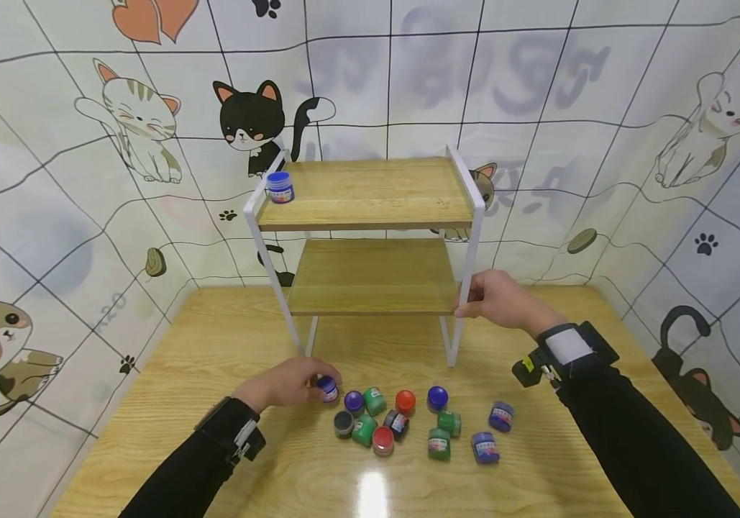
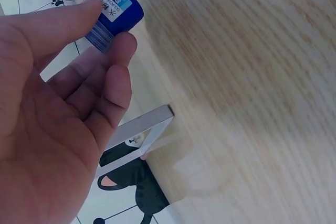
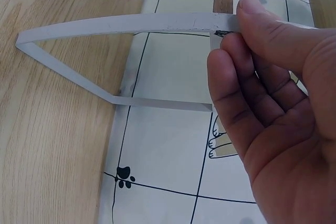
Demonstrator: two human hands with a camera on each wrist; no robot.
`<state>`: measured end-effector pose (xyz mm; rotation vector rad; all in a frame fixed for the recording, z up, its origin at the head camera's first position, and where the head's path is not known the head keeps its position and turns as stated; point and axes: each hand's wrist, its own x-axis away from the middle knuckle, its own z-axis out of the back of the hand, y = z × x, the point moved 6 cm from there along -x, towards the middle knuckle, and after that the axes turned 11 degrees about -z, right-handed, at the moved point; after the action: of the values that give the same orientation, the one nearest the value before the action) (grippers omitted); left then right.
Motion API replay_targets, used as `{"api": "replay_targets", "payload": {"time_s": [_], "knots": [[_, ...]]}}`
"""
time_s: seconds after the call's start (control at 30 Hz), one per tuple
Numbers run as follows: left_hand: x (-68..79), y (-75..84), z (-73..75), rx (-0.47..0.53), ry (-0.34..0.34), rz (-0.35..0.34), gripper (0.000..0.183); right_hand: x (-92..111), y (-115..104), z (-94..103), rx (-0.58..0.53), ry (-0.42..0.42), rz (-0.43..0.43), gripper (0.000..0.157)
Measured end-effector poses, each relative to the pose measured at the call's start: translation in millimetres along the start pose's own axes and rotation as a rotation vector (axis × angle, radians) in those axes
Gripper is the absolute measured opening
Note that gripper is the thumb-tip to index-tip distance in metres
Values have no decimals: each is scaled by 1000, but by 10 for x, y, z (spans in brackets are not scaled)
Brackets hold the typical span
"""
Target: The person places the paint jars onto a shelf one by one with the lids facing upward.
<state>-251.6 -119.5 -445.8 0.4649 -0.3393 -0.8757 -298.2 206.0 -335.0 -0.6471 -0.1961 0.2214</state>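
My left hand [image 1: 288, 383] pinches a small blue paint jar [image 2: 116, 13] between thumb and fingers, near the shelf's front left foot. In the head view this jar [image 1: 328, 389] is tilted, just left of the other jars. With thumb and fingertips, my right hand [image 1: 502, 298] grips the white metal frame [image 3: 131, 23] of a two-tier shelf, at the right front leg beside the lower wooden board [image 1: 372, 277]. One blue-lidded jar [image 1: 280, 187] stands at the left end of the upper board [image 1: 370, 191].
Several paint jars lie or stand before the shelf, among them a red one [image 1: 383, 441], a green one [image 1: 439, 444], a black-lidded one [image 1: 344, 424] and a blue one [image 1: 485, 447]. The wooden table [image 1: 169, 432] meets cat-patterned walls [image 1: 357, 86] behind and at the sides.
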Motion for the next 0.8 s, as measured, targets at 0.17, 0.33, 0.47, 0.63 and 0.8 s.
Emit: {"api": "replay_targets", "payload": {"time_s": [0.17, 0.33, 0.47, 0.63, 0.8], "knots": [[8, 26, 62, 11, 8, 47, 29, 7, 4, 4, 8, 2, -7, 8], [4, 53, 116, 14, -3, 33, 29, 10, -5, 6, 15, 4, -13, 8], [4, 92, 160, 13, -21, 12, 28, 9, -12, 5, 12, 1, -18, 8], [-8, 136, 225, -4, -51, 24, 27, 9, -7, 3, 15, 2, -24, 9], [-26, 164, 284, -22, -72, 44, 28, 7, -2, 3, 18, 6, -25, 9]]}}
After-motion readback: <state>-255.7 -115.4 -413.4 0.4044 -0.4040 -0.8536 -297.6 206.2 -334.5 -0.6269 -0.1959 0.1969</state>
